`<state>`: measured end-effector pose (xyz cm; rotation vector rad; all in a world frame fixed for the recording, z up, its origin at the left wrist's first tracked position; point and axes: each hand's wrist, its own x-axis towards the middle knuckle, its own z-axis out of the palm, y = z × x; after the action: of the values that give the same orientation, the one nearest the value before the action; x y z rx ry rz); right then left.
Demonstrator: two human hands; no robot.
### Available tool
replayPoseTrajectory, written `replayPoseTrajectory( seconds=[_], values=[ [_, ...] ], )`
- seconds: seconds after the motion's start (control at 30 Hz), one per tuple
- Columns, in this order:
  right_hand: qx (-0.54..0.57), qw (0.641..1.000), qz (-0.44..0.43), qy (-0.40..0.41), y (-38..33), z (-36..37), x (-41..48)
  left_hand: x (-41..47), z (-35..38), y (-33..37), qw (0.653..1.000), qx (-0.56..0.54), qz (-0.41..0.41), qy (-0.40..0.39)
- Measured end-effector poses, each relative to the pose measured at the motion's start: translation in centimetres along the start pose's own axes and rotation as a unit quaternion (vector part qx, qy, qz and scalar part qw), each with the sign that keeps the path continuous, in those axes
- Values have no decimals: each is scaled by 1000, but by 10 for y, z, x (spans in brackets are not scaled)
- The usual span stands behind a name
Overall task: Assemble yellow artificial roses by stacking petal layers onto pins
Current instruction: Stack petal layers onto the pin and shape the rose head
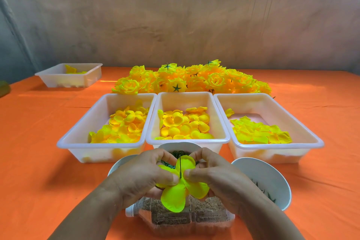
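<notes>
Before the middle tray (pixel 187 141), our left hand (pixel 142 173) and right hand (pixel 214 175) both pinch the petal layer (pixel 173 198) tight beside the pin (pixel 180 167) through its centre; it looks light, floppy, so we grip near the hole.

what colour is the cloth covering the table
Plain orange; the tablecloth shows best in the head view.
</notes>
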<state>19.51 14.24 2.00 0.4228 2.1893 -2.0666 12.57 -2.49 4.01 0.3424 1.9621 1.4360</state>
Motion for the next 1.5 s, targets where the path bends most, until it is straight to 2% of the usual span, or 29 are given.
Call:
replayPoseTrajectory(
  seconds=[0.13, 0.27, 0.4, 0.5, 0.57, 0.67, 0.8, 1.07, 1.2, 1.27, 1.5],
  values=[
    [0, 1000, 22, -1, 1, -3, 0, 1, -1, 0, 1000, 0, -20, -17],
    [-152, 988, -3, 37, -4, -10, -2, -4, -10, 4, 999, 39, -9, -7],
    [-253, 963, -54, 68, -12, -25, -4, 1, -28, 11, 993, 100, 37, 59],
    [-291, 951, -66, 84, -18, -33, -2, 16, -31, 9, 984, 83, 91, 129],
    [-301, 947, -71, 86, -21, -34, 2, 31, -28, 4, 967, 105, 136, 188],
    [-311, 944, -73, 79, -29, -34, 15, 54, -21, -4, 924, 194, 189, 271],
    [-321, 940, -81, 88, -37, -36, 41, 86, -23, -11, 857, 315, 212, 349],
    [-393, 912, -87, 78, -59, -35, 127, 134, -47, -7, 834, 415, 148, 331],
    [-447, 888, -79, 72, -63, -27, 182, 144, -48, -11, 848, 391, 135, 330],
    [-466, 877, -82, 77, -65, -20, 207, 147, -47, -13, 843, 392, 137, 341],
    [-451, 882, -82, 112, -55, 5, 267, 156, -46, -19, 832, 398, 150, 357]
  ],
)
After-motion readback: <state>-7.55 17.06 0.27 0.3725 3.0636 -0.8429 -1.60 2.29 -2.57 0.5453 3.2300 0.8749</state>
